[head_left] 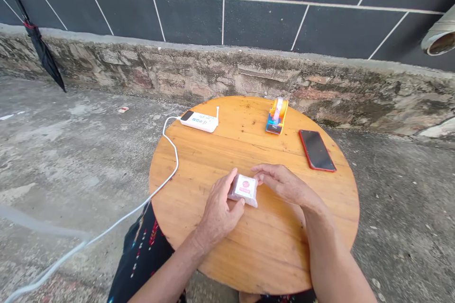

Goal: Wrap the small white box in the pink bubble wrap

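A small square packet in clear plastic wrap (245,187) lies on the round wooden table (270,241), its white label with red print facing up. My left hand (221,204) closes around the packet's left side, the thumb at its near edge and the fingers along the far left edge. At the packet's upper right corner is my right hand (280,182), its fingers loosely bent and apart. Whether those fingertips touch the wrap, I cannot tell. Nothing shows in the right hand.
Toward the table's far side stand an orange and blue tape dispenser (277,116) and a white device (199,121), whose white cable (156,189) runs off the left edge. A red-edged phone (317,150) lies at right. A black umbrella (42,54) leans on the wall.
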The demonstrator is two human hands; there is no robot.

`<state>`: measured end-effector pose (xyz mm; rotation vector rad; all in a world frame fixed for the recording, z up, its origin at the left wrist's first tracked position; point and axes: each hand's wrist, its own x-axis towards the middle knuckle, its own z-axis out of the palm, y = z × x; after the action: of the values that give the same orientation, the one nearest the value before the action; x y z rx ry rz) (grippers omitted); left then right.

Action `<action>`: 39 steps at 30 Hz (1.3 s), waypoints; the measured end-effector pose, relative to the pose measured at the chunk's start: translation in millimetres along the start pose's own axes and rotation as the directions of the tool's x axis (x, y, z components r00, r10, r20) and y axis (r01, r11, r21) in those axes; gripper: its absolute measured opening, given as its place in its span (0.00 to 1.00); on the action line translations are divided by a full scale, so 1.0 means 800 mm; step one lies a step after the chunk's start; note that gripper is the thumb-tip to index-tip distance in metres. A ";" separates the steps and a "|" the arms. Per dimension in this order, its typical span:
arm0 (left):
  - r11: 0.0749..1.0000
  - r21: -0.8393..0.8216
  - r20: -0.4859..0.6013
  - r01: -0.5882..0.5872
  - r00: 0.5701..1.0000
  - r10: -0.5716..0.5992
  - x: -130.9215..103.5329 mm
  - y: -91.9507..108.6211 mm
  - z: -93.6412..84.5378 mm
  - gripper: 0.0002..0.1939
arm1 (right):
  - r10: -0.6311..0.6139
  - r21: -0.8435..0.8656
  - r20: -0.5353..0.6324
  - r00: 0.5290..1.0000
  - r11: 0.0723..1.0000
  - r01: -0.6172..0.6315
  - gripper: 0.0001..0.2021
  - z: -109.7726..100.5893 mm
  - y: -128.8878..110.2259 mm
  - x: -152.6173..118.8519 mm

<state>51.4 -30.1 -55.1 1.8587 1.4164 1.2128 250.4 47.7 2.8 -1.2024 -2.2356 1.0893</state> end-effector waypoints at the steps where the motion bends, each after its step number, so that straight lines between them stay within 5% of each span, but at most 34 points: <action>1: 1.000 0.006 -0.002 0.007 1.000 -0.007 0.001 0.000 0.001 0.34 | -0.003 0.011 0.009 1.000 1.000 0.003 0.14 0.001 -0.001 0.000; 5: 1.000 0.020 -0.018 0.002 1.000 -0.001 0.002 0.001 0.001 0.34 | 0.006 0.041 -0.008 1.000 0.999 -0.005 0.14 0.001 0.005 0.001; 10: 0.999 -0.036 -0.016 -0.036 0.999 0.035 0.000 0.002 -0.004 0.37 | 0.152 0.032 -0.207 0.967 0.988 -0.148 0.13 -0.004 0.029 0.009; 14: 0.997 -0.069 -0.029 -0.023 0.999 0.021 -0.001 0.001 -0.007 0.37 | 0.184 0.062 -0.248 0.951 0.983 -0.174 0.12 -0.004 0.043 0.017; 21: 0.997 -0.071 -0.029 -0.038 0.999 0.036 0.002 0.001 -0.005 0.35 | 0.160 0.173 -0.202 0.966 0.977 -0.125 0.13 0.000 0.019 0.011; 25: 0.997 -0.057 -0.013 -0.056 0.998 0.055 0.002 -0.003 -0.005 0.35 | 0.077 0.223 -0.093 0.993 0.973 -0.054 0.23 0.016 -0.002 -0.023; 30: 0.998 -0.047 -0.005 -0.046 0.999 0.046 0.000 -0.007 -0.003 0.34 | 0.052 0.065 -0.173 0.984 0.997 -0.042 0.38 0.056 -0.003 -0.054; 35: 0.999 -0.037 0.004 -0.008 1.000 0.008 0.002 -0.004 -0.007 0.33 | 0.104 -0.115 -0.347 0.932 0.982 -0.152 0.35 0.085 -0.011 -0.046; 39: 0.999 -0.040 0.023 0.012 1.000 -0.011 0.007 -0.002 -0.009 0.33 | 0.077 -0.174 -0.378 0.923 0.973 -0.152 0.32 0.086 -0.016 -0.039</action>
<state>44.3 -25.4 -51.1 1.8293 1.3793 1.2017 217.9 -13.9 -29.8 -1.4984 -2.0332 0.6172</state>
